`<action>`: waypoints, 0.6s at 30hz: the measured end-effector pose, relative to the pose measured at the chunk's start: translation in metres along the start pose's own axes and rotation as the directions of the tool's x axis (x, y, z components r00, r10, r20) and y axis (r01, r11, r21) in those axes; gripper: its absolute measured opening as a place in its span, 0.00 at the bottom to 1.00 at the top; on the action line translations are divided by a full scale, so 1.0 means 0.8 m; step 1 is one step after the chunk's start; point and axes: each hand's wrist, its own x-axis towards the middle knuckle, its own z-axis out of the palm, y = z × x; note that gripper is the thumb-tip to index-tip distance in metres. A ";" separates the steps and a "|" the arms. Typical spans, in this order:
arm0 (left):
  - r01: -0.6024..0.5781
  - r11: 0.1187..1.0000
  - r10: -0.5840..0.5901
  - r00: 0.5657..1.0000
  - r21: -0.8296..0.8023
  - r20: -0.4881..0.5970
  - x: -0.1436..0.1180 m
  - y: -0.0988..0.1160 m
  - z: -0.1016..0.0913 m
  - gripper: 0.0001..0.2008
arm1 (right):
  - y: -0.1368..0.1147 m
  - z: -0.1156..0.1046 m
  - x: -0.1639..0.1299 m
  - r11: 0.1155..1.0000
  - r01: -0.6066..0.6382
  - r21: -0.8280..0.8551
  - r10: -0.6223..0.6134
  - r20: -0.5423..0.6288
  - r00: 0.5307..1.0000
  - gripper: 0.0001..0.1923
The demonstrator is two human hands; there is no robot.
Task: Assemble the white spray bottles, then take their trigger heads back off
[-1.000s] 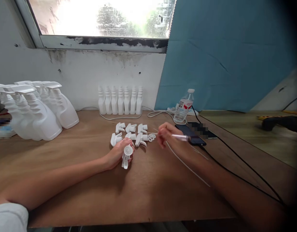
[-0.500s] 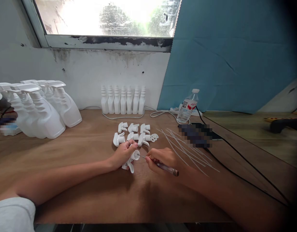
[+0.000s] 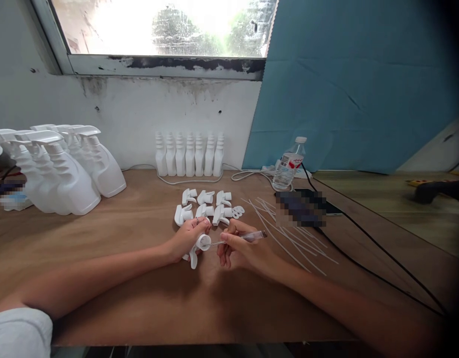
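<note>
One label was noted: a red and white band on the clear plastic bottle point(image 3: 287, 166), its printing too small to be read. Markings elsewhere cannot be made out; the two dark flat devices point(image 3: 302, 206) are partly masked by pixelation.

One white trigger head point(image 3: 201, 243) is grasped in the left hand point(image 3: 189, 238), above the near middle of the tabletop point(image 3: 147, 298), its round collar turned toward the right hand point(image 3: 237, 243). One slim tool point(image 3: 254, 236) with a translucent handle is pinched in the fingers of the right hand, its thin shaft directed at the collar; whether the tip is inside cannot be told.

Six loose trigger heads point(image 3: 222, 215) were counted, laid in two rows of three just beyond the left hand. Small white rings point(image 3: 237, 212) are clustered beside them, and thin white tubes point(image 3: 268, 226) are crossed to the right; both are too overlapped for a sure count. Seven small white bottles point(image 3: 190, 161) are lined up by the wall. Large white spray bottles point(image 3: 74, 181) are grouped at left, their number obscured by overlap.
</note>
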 end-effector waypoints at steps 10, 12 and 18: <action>0.010 1.000 -0.010 1.000 -0.029 -0.003 0.001 0.004 0.002 0.18 | 0.010 -0.003 -0.003 0.994 0.102 0.040 -0.104 0.039 0.994 0.15; 0.016 0.999 -0.017 1.000 -0.048 -0.023 0.001 0.004 0.002 0.18 | 0.011 -0.001 -0.001 0.994 0.068 0.087 -0.070 0.013 0.997 0.15; 0.019 0.995 -0.024 0.998 -0.101 -0.053 0.002 0.008 0.004 0.18 | 0.014 0.007 -0.005 0.990 0.043 0.133 -0.040 -0.027 0.999 0.14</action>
